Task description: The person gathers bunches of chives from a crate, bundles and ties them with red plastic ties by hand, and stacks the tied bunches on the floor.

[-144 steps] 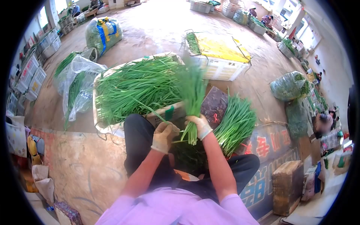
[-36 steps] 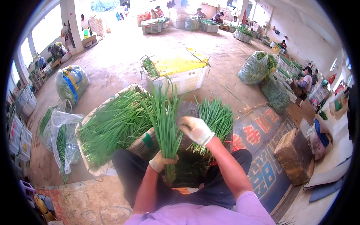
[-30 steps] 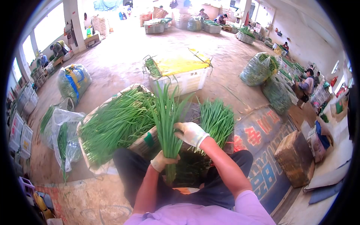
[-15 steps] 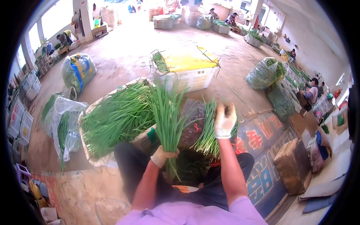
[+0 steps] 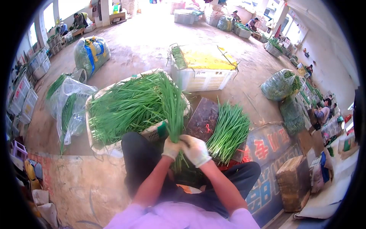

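My left hand [image 5: 172, 148], in a pale glove, is closed round the lower part of an upright bunch of long green stalks [image 5: 174, 110]. Against it, my right hand [image 5: 195, 149], also gloved, has its fingers bent at the same bunch; its fingertips are partly hidden, so what it pinches cannot be made out. A crate [image 5: 95, 142] heaped with loose green stalks [image 5: 129, 105] stands to the left. On the right, a pile of stalks [image 5: 230, 131] lies with pale ends toward me, beside a dark board [image 5: 204, 118].
Beyond the crate stands a white crate [image 5: 202, 79] with a yellow cover. Stuffed plastic bags [image 5: 91, 57] stand left and right [image 5: 280, 86]. A clear bag [image 5: 74, 105] lies left, a brown box [image 5: 293, 183] right. Several people work farther off.
My right hand has moved from the pile on the right to the bunch, beside my left hand. The bunch remains in my left hand. The head view has shifted.
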The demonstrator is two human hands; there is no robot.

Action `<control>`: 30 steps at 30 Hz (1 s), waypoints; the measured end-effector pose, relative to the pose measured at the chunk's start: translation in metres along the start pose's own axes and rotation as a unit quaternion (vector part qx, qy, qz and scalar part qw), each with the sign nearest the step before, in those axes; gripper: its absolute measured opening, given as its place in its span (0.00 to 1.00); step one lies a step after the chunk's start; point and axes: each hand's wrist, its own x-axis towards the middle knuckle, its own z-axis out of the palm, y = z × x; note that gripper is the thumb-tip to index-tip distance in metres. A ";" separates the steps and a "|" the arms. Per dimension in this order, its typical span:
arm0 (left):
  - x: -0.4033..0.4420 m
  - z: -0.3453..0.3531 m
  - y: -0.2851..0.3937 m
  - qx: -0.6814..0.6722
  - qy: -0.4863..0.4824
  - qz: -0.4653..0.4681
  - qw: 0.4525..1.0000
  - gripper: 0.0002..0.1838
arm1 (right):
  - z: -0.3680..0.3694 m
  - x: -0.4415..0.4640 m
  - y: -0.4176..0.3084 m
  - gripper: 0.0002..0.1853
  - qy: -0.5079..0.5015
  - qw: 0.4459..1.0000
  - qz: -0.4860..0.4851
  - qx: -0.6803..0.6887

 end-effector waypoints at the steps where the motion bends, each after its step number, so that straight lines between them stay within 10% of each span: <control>1: 0.000 0.002 0.000 0.102 0.038 0.078 0.991 0.15 | 0.008 0.011 -0.014 0.19 -0.028 1.000 0.004 -0.012; 9: -0.007 0.008 -0.021 0.084 0.076 0.018 0.993 0.17 | 0.054 0.044 -0.034 0.17 -0.077 0.981 0.116 -0.133; 13: -0.005 0.013 -0.033 0.014 0.065 -0.034 0.997 0.18 | 0.051 0.029 -0.030 0.10 -0.153 0.972 -0.172 0.043; 17: 0.000 0.018 -0.052 -0.018 0.056 -0.070 0.996 0.19 | 0.028 0.017 -0.049 0.13 -0.216 0.954 -0.188 0.093; 20: 0.005 0.031 -0.069 -0.004 0.111 -0.044 0.993 0.19 | 0.009 0.020 -0.033 0.15 -0.465 0.877 -0.124 -0.018; 22: 0.008 0.028 -0.058 -0.236 0.111 -0.046 0.964 0.22 | 0.000 0.038 -0.025 0.13 -0.330 0.935 -0.129 -0.021; 24: -0.002 0.021 -0.030 -0.179 0.096 -0.038 0.978 0.26 | 0.000 0.049 -0.017 0.12 -0.171 0.985 -0.020 0.025; 25: -0.009 0.017 -0.013 0.126 0.126 0.002 0.984 0.25 | 0.001 0.060 -0.019 0.11 -0.108 0.994 0.015 0.033; 30: -0.008 0.023 -0.026 0.153 0.147 0.037 0.977 0.24 | 0.010 0.087 -0.012 0.14 0.085 0.989 0.053 -0.104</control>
